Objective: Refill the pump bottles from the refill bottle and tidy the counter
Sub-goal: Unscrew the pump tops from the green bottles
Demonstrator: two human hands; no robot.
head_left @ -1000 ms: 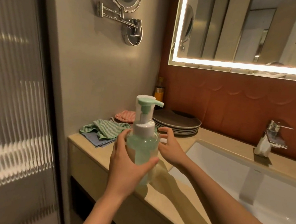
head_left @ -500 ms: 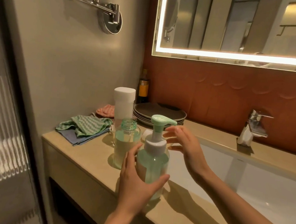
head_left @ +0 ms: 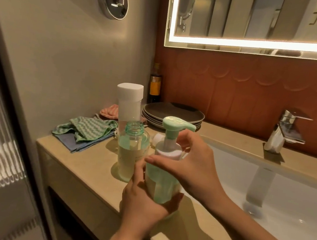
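A clear pump bottle (head_left: 160, 185) with a mint-green pump head stands near the counter's front edge. My left hand (head_left: 146, 202) grips its lower body from the front. My right hand (head_left: 192, 165) curls around its white collar just below the pump head. Just behind to the left stands an open bottle (head_left: 132, 152) without a cap, partly filled with pale liquid. Behind that rises a tall clear bottle with a white cap (head_left: 129, 101). A small white cap (head_left: 157, 138) lies on the counter behind the pump bottle.
Folded green and blue cloths (head_left: 86, 132) and a pink cloth (head_left: 109, 111) lie at the counter's left end. A stack of dark plates (head_left: 173, 113) and a dark bottle (head_left: 155, 84) sit in the corner. The white sink (head_left: 282, 189) and chrome faucet (head_left: 286, 130) are at right.
The pump bottle came down from mid-air onto the counter beside the open bottle. My right hand moved from behind it onto its collar. The camera view shifted left and down.
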